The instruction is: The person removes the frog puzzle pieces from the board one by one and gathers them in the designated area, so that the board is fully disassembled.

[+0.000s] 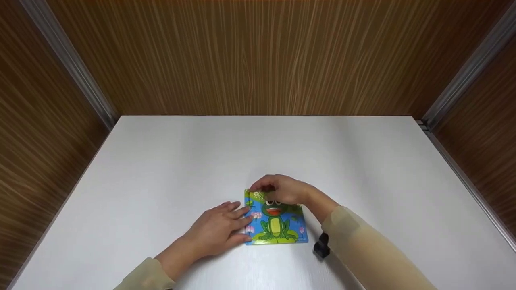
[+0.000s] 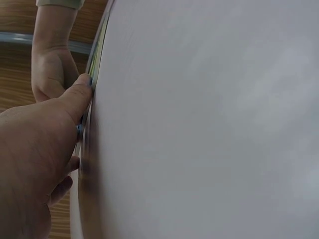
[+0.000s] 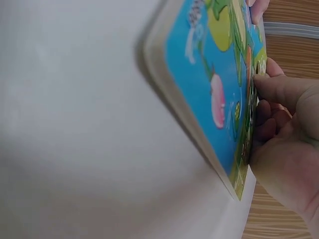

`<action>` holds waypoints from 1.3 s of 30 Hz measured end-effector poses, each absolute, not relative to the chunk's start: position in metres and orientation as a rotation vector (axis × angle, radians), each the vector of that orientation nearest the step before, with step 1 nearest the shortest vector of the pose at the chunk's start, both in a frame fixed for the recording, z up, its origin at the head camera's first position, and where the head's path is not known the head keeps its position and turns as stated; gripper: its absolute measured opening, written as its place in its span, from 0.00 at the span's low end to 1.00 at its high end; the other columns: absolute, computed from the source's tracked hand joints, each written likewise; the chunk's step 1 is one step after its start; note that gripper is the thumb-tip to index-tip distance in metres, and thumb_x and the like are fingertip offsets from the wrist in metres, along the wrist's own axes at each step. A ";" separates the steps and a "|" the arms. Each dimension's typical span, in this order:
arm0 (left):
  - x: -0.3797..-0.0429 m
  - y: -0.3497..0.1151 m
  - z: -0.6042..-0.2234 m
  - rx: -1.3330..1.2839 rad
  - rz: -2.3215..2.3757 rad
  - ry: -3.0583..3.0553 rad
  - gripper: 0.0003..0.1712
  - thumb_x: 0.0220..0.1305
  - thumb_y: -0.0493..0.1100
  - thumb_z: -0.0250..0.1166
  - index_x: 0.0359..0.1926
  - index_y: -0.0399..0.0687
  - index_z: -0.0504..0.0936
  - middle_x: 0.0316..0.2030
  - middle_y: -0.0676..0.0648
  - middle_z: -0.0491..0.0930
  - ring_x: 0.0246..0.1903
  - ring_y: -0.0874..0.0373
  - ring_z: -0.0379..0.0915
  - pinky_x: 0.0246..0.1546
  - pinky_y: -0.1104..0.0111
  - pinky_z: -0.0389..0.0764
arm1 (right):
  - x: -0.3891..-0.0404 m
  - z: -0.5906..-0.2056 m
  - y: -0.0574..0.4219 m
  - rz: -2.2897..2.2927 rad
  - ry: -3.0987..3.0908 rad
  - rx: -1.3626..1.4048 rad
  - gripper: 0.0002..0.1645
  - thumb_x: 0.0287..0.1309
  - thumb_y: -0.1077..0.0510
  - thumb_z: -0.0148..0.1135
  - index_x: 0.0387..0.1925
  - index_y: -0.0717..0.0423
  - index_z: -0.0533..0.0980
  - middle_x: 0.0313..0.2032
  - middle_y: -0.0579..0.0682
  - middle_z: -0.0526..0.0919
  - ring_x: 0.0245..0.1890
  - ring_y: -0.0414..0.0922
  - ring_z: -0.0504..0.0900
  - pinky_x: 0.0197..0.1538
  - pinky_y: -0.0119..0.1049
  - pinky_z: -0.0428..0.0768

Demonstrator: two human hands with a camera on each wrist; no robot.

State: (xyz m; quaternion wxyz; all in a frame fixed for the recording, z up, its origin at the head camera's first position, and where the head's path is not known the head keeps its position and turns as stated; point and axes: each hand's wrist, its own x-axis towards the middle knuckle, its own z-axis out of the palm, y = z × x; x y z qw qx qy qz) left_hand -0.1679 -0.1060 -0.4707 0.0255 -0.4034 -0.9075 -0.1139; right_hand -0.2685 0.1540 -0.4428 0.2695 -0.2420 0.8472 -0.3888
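Blue and green dominate the picture board [image 1: 296, 223], which we see lying on the white table [image 1: 193, 161], near its front and between the two hands. We note its printed frog [image 1: 275, 226], green with a yellow belly and red mouth, seated on a leaf, with pink flowers [image 1: 301, 230] at either side. Along the left edge we find the left hand [image 1: 211, 229], fingers spread and largely extended, their tips touching the board without clasping it; the left wrist view shows us the thumb against the board's edge. Over the upper part of the board we observe the right hand [image 1: 286, 190], which covers the top of the frog's head. Its thumb and forefinger bear on the board near the far edge, and in the right wrist view we see the remaining fingers bent inward; whether they pinch the board or a piece of it we cannot tell. Both forearms wear pale sleeves [image 1: 363, 245], and beside the right cuff we mark a small black object [image 1: 321, 246], its nature unclear. Behind the table and at both sides stand brown wood-grain panels [image 1: 258, 56], with metal strips [image 1: 70, 60] at the corners.
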 end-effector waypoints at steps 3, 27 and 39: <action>-0.168 -0.106 -0.470 -1.240 -0.362 -2.814 0.33 0.79 0.66 0.56 0.71 0.51 0.81 0.69 0.46 0.77 0.72 0.45 0.71 0.74 0.52 0.68 | -0.270 -0.443 0.154 -1.057 2.284 -0.658 0.22 0.73 0.65 0.61 0.62 0.43 0.83 0.54 0.44 0.83 0.53 0.47 0.79 0.65 0.48 0.78; -0.167 -0.107 -0.471 -1.236 -0.358 -2.799 0.33 0.79 0.65 0.56 0.71 0.51 0.81 0.69 0.47 0.78 0.71 0.45 0.71 0.73 0.53 0.70 | -0.267 -0.451 0.161 -1.106 2.271 -0.821 0.30 0.63 0.61 0.76 0.65 0.43 0.82 0.58 0.44 0.81 0.59 0.46 0.79 0.68 0.49 0.76; -0.166 -0.107 -0.472 -1.244 -0.354 -2.791 0.33 0.79 0.65 0.57 0.71 0.51 0.81 0.69 0.46 0.78 0.71 0.45 0.71 0.72 0.53 0.71 | -0.266 -0.452 0.160 -1.071 2.305 -0.860 0.31 0.62 0.61 0.75 0.66 0.47 0.81 0.57 0.44 0.81 0.56 0.44 0.78 0.65 0.45 0.78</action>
